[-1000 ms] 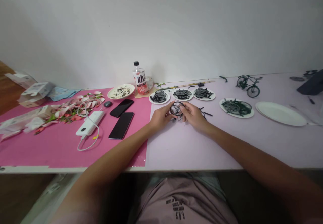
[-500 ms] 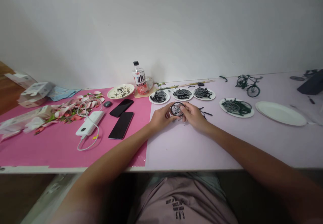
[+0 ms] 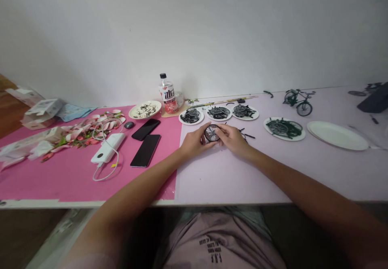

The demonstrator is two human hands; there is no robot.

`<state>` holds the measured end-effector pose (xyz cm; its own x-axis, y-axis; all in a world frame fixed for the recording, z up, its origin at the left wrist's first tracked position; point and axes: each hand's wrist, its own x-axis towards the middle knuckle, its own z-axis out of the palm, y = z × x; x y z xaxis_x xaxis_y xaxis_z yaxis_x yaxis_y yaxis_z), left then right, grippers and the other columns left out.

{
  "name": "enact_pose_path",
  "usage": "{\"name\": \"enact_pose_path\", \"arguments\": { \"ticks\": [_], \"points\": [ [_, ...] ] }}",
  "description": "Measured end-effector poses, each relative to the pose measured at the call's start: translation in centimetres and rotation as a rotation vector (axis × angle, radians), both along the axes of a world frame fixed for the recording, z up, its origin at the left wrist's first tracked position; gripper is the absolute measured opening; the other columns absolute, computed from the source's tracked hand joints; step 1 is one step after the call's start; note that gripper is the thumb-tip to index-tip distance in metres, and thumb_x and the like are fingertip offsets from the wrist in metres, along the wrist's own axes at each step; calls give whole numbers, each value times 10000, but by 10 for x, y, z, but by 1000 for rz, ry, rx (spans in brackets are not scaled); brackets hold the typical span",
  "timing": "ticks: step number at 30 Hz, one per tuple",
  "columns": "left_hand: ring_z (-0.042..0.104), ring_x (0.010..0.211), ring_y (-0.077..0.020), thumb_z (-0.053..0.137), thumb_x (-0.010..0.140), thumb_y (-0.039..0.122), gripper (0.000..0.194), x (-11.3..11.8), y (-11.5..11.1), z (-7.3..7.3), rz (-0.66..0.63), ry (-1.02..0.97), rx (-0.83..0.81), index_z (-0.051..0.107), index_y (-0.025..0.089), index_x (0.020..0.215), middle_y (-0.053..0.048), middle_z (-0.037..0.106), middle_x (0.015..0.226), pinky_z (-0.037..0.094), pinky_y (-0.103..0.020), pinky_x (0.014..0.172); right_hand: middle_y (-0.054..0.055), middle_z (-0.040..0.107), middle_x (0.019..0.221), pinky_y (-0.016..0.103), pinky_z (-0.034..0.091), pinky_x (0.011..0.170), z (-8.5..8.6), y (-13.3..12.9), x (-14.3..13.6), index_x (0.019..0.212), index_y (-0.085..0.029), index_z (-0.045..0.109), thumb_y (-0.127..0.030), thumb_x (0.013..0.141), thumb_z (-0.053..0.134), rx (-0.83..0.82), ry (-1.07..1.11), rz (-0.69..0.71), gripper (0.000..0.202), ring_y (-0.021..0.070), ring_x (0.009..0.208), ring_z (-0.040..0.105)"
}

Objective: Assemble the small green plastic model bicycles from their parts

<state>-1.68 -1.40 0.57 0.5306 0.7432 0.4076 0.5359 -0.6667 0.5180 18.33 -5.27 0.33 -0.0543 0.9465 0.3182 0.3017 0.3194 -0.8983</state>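
Observation:
A small black toy bicycle wheel (image 3: 211, 133) with thin spokes is held between my two hands just above the pale table. My left hand (image 3: 194, 141) grips its left rim between thumb and fingers. From the other side, my right hand (image 3: 232, 138) pinches the wheel's right edge and middle. Some thin black model parts (image 3: 248, 136) lie on the table beside my right hand, partly hidden by it. Behind my hands stand white plates of black bicycle parts: a left plate (image 3: 182, 120), a middle plate (image 3: 209, 118) and a right plate (image 3: 256, 117).
A plate of dark green parts (image 3: 266, 136), an oval plate (image 3: 336, 135) and an assembled toy bicycle (image 3: 298, 102) are to the right. On the pink left side are two phones (image 3: 145, 151), a power bank (image 3: 108, 147), a drink bottle (image 3: 168, 95), a bowl (image 3: 144, 115) and artificial flowers (image 3: 81, 133).
The wheel has tilted and now shows its face more fully, with its spokes plainer. Both hands have stayed at nearly the same place.

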Motion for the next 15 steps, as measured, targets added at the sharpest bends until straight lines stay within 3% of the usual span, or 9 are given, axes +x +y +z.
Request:
{"name": "enact_pose_path", "arguments": {
  "ticks": [4,9,15],
  "points": [
    [742,771,-205,790,829,523,838,2,-4,1,-14,55,41,470,242,1550,-73,786,1109,558,-300,782,17,670,763,315,513,612,3,-4,-1,1164,-227,716,-550,994,554,12,-75,26,399,189,629,611],
    [767,928,-250,785,823,542,816,1,-3,-1,-53,83,90,487,255,1527,-94,752,1277,570,-333,872,16,661,774,290,470,566,6,-8,-5,1181,-207,692,-590,969,581,-36,-30,52,452,179,632,583],
    [758,1013,-294,719,863,581,780,-1,-1,2,-79,128,144,465,233,1514,-102,754,1222,553,-345,850,5,609,708,291,471,576,6,-6,-2,974,-213,686,-676,975,540,-13,4,73,485,176,619,575]
  ]
}}
